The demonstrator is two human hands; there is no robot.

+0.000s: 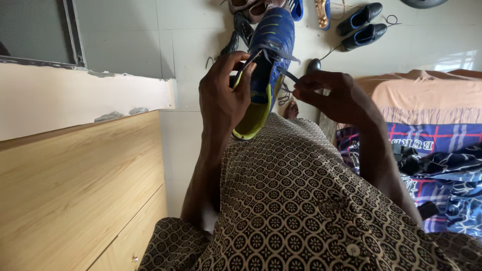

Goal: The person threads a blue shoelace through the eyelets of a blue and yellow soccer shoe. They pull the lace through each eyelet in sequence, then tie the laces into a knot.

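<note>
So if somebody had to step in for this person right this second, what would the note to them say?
Left hand: wrapped around the blue and yellow shoe, holding it up over the lap, opening side toward the person.
Right hand: fingers pinching a dark lace drawn out from the shoe.
Nearby: more shoes on the tiled floor, including a black pair; bed to the right.
Done: lace partly through the shoe.
Left: lace ends loose, not tied.
</note>
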